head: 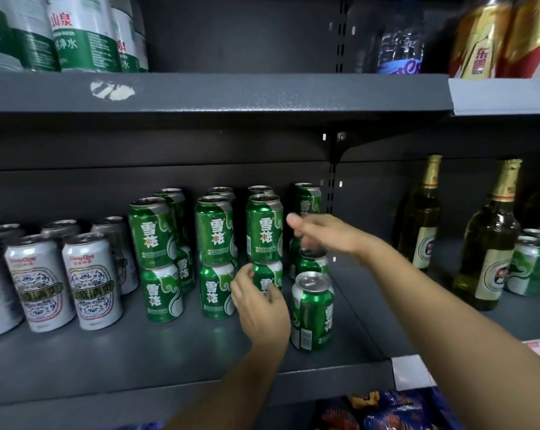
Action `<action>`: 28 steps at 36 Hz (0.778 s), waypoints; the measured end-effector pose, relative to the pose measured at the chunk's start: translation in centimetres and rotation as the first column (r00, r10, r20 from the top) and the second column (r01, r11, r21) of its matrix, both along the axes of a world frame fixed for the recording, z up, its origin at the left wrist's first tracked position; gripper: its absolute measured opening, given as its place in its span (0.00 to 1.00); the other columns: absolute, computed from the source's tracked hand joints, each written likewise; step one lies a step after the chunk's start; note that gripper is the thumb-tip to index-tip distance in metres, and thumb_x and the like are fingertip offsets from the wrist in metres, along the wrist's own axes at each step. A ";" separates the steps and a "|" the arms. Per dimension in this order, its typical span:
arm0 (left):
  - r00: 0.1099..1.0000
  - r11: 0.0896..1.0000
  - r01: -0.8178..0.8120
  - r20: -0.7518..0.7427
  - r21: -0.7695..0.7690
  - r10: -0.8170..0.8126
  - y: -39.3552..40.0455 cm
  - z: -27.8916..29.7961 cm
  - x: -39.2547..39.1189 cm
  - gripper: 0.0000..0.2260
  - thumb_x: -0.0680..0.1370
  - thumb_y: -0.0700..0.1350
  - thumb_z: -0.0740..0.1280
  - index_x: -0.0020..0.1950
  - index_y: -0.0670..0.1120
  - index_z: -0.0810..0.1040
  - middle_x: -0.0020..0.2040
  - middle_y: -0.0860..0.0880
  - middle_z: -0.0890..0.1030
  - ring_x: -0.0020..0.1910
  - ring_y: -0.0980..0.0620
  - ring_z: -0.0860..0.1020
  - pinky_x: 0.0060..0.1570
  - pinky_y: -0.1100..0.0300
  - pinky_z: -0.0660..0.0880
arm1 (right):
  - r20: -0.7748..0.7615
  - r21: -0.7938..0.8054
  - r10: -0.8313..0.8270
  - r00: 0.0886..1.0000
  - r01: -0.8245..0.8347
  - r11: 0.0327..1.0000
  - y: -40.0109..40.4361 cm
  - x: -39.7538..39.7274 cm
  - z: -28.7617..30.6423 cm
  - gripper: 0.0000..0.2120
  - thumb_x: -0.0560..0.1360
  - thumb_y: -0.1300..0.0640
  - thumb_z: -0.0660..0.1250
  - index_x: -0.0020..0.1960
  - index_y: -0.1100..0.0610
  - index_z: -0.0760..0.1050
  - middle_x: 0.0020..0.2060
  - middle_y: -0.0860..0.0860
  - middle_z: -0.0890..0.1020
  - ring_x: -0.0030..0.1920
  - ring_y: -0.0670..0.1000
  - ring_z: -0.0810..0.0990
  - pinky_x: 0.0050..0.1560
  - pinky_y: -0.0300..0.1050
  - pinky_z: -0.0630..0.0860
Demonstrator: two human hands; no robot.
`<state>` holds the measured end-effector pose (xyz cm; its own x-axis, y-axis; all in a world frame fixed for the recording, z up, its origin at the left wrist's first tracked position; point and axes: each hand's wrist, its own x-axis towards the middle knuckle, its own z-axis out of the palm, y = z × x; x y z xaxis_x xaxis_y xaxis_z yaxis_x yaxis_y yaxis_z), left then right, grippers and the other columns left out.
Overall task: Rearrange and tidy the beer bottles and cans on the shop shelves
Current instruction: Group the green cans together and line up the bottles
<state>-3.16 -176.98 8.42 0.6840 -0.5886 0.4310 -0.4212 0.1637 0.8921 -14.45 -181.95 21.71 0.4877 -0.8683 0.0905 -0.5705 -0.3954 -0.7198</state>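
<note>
Green beer cans stand two high in rows on the middle shelf (169,352). My left hand (261,305) is wrapped around the lower green can (267,279) of the third stack, under an upper can (264,229). My right hand (321,232) hovers, fingers spread and blurred, just above a green can (312,262) set further back; it holds nothing that I can see. A single green can (312,311) stands in front of it, to the right of my left hand.
Silver cans (89,283) fill the shelf's left part. Two beer bottles (485,243) and more green cans (529,265) stand in the right bay. Water bottles (86,32) and gold packs (504,38) sit on the upper shelf. Snack packets (386,411) lie below.
</note>
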 end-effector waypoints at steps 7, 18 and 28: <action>0.919 0.922 0.382 -0.081 -0.060 -0.386 2.4 -1.7 -2.3 0.12 0.68 0.52 0.59 0.51 0.55 0.70 0.50 0.52 0.75 0.52 0.51 0.74 0.53 0.52 0.74 | -0.560 0.093 0.197 0.805 -0.175 0.980 1.2 -1.2 -2.2 0.28 0.68 0.39 0.74 0.61 0.52 0.71 0.58 0.50 0.76 0.57 0.53 0.78 0.60 0.54 0.76; 0.880 0.876 0.475 -0.016 0.084 -0.475 2.1 -0.1 -3.7 0.24 0.63 0.57 0.74 0.56 0.58 0.71 0.50 0.59 0.80 0.50 0.60 0.78 0.54 0.53 0.76 | 0.121 -0.010 0.044 0.992 -0.043 0.999 0.7 -4.5 -2.2 0.25 0.65 0.54 0.79 0.58 0.54 0.73 0.53 0.51 0.79 0.52 0.50 0.79 0.54 0.44 0.75; 0.880 0.877 0.474 -0.002 0.082 -0.476 -0.7 2.9 -4.8 0.48 0.63 0.61 0.74 0.77 0.54 0.53 0.75 0.51 0.62 0.74 0.51 0.61 0.72 0.48 0.62 | 0.507 -0.004 -0.098 0.856 0.116 0.993 -0.6 -3.6 -0.8 0.23 0.67 0.60 0.78 0.57 0.56 0.71 0.50 0.51 0.82 0.46 0.46 0.82 0.43 0.36 0.78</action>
<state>-7.93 -177.67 11.36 0.3065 -0.8728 0.3798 -0.3265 0.2784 0.9033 -18.08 -182.58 20.87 0.2716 -0.9044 0.3290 -0.1717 -0.3819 -0.9081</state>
